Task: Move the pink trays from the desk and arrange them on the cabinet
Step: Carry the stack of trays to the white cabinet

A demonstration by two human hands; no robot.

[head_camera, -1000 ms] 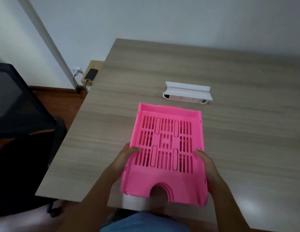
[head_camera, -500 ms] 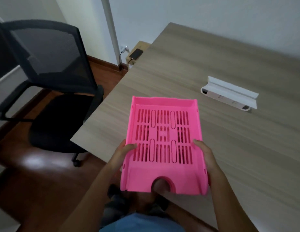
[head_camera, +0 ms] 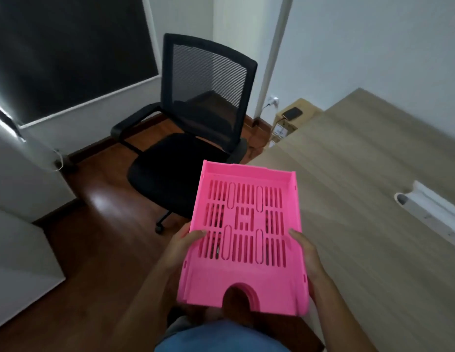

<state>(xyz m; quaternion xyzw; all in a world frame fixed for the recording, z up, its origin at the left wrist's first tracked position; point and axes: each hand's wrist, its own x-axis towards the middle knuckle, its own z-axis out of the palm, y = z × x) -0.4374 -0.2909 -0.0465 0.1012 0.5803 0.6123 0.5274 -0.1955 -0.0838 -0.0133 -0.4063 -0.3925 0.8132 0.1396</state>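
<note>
1. At the bottom centre, the left hand (head_camera: 186,241) and right hand (head_camera: 304,250) each clasp one long side of the pink tray (head_camera: 244,237), thumbs over the rims.
2. The tray is carried clear of the desk (head_camera: 368,189), between the hands and equally near both.
3. Its long axis runs away from the body, the notched end nearest, the closed end pointing toward the office chair (head_camera: 196,128).
4. No cabinet is surely identifiable, perhaps the white unit (head_camera: 20,250) at left.

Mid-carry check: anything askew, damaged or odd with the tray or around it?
Nothing stands out. The pink tray looks intact and roughly level, held at both sides by the left hand and right hand. The black office chair stands upright beside the desk.
</note>
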